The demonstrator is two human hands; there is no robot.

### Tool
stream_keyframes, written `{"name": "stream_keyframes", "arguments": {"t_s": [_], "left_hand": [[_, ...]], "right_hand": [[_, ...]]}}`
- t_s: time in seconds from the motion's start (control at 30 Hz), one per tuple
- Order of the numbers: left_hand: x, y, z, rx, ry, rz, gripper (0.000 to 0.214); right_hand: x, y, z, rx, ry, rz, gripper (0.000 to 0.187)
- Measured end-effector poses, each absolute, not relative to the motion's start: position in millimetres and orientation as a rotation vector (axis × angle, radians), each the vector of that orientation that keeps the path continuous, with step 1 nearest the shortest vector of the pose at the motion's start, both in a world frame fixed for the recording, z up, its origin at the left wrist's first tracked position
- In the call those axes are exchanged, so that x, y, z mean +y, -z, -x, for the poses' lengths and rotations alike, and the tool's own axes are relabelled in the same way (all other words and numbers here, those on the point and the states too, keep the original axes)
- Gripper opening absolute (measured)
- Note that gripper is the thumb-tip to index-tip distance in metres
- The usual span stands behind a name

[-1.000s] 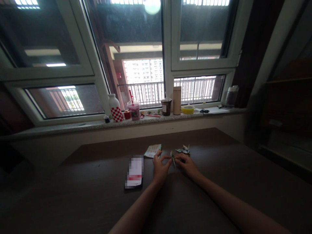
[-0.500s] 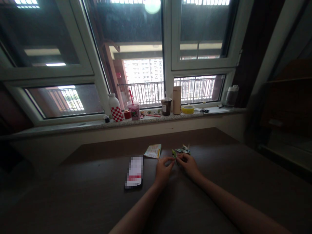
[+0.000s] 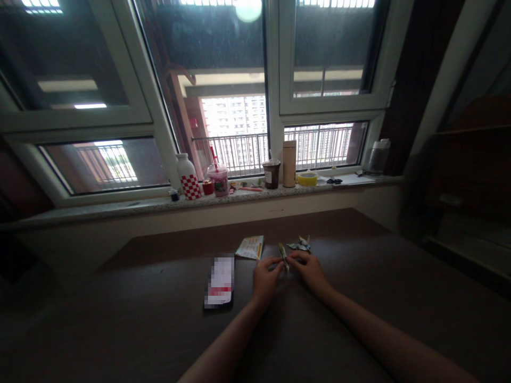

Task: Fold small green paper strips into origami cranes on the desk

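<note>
Between my two hands is a small piece of folded paper [image 3: 282, 250], narrow and upright, with green-yellow and pale parts. My left hand [image 3: 265, 276] pinches it from the left with thumb and fingertips. From the right, my right hand [image 3: 309, 271] grips it the same way; the fingertips hide its middle. Just beyond my right hand lies a folded paper crane [image 3: 302, 243] with pointed tips. A flat printed piece of paper [image 3: 250, 248] rests past my left hand. Left of that hand lies a phone [image 3: 219, 282], its screen blurred out.
The dark table [image 3: 159, 330] stands against a wall below a window. Along the sill [image 3: 159, 204] are a checkered bottle [image 3: 189, 178], a pink drink cup [image 3: 218, 181], a dark drink cup [image 3: 272, 174], a beige flask [image 3: 289, 164], yellow tape [image 3: 307, 179] and scissors [image 3: 334, 181].
The folded paper has turned between my fingers: its green side showed before, and a narrow, paler edge shows now. Both hands stay in nearly the same place.
</note>
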State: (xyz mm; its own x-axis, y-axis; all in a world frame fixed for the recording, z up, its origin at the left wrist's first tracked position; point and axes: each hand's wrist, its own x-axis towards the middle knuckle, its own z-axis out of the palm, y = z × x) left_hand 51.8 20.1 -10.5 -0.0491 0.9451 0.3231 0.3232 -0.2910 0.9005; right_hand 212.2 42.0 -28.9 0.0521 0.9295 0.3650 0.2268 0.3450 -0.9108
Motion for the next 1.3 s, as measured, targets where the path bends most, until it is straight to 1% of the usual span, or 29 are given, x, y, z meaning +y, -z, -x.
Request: {"name": "stream_keyframes", "arguments": {"t_s": [0.2,0.47,0.87,1.13,1.3], "left_hand": [[17.3,8.3,-53.2,1.368,-1.374,-1.624,0.012],[18.2,10.1,-54.3,1.317,-1.405,-1.658,0.005],[17.1,7.9,-55.6,1.385,-1.384,-1.607,0.011],[16.2,3.1,-54.3,1.404,-1.36,-1.618,0.011],[20.0,3.1,-51.6,1.368,-1.358,-1.61,0.009]], "right_hand": [[41.9,27.8,-212.3,-1.509,-0.729,1.112,0.03],[45.9,33.4,-211.0,-1.458,-0.745,1.203,0.035],[44.7,32.8,-211.3,-1.532,-0.673,1.177,0.032],[45.8,35.4,-211.1,-1.582,-0.659,1.156,0.028],[48.7,43.0,-209.6,-1.531,-0.619,1.188,0.03]]}}
